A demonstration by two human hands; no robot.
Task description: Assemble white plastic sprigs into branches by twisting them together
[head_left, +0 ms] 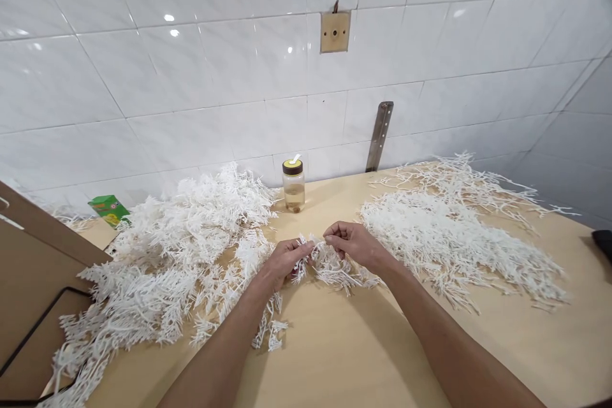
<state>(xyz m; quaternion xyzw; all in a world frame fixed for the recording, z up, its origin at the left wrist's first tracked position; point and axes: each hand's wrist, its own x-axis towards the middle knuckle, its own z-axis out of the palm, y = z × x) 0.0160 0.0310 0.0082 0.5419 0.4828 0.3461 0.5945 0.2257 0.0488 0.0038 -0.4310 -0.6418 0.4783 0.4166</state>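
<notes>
Near the middle of the wooden table [310, 357], my left hand [287, 261] is closed on a white branching sprig [300, 268]. My right hand [351, 243] is just to its right, thumb and fingertips pinched together; what they hold, if anything, is too small to make out. Below and between the hands lies a small heap of white sprigs [335, 268]. A large fluffy pile of white sprigs [182, 248] spreads on the left. To the right is another pile of white pieces [449, 236], with thin bare white stems [463, 182] behind it.
A clear jar [294, 191] with a black and yellow lid stands behind the hands. At the left are a green packet [109, 209] and a cardboard box [38, 293]. A metal strip [380, 137] leans at the tiled wall. A dark object [603, 243] lies at the right edge.
</notes>
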